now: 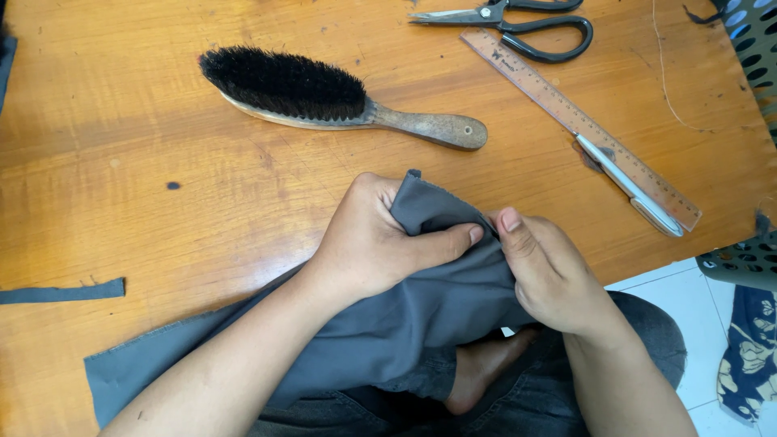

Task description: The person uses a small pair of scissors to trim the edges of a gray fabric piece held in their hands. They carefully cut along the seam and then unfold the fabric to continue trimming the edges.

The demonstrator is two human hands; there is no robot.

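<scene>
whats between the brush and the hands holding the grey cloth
Head view: only bare wooden table between brush and the left hand and right hand gripping the grey cloth.

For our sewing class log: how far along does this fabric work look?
Done: a strip lies cut off, and scissors are set aside. In hand: left hand and right hand pinch the grey cloth. Left: no stitching shows; brush untouched.

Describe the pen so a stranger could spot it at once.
Start at the wooden table and look to its right side, where a long ruler runs slantwise below the black scissors. The pen lies on the ruler's lower end: slim and white, the only pale thing there.
</scene>
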